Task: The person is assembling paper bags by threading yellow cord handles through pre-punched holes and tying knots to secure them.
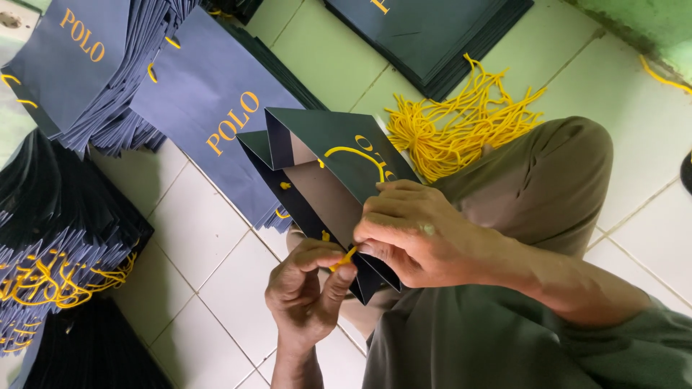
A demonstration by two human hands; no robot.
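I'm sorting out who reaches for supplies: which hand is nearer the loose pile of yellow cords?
Right. The right hand grips the dark paper bag just below the yellow cord pile; the left hand sits lower, farther away.

I look down on a floor [194,274] of pale white-green tiles with thin grey joints; it fills the space below and to the left of the fingers. Far to the upper left of the fingers lies a stack of dark blue bags [94,65], spread like a fan. Left of the fingers a second, darker stack [50,238] shows many yellow cords at its edge. Above the fingers, at the top border, is one more flat stack [425,36]. Up and right of the fingers a loose heap of yellow cords [454,122] rests on the tiles. In the top right corner a green wall [641,21] begins. The light is soft and even daylight.
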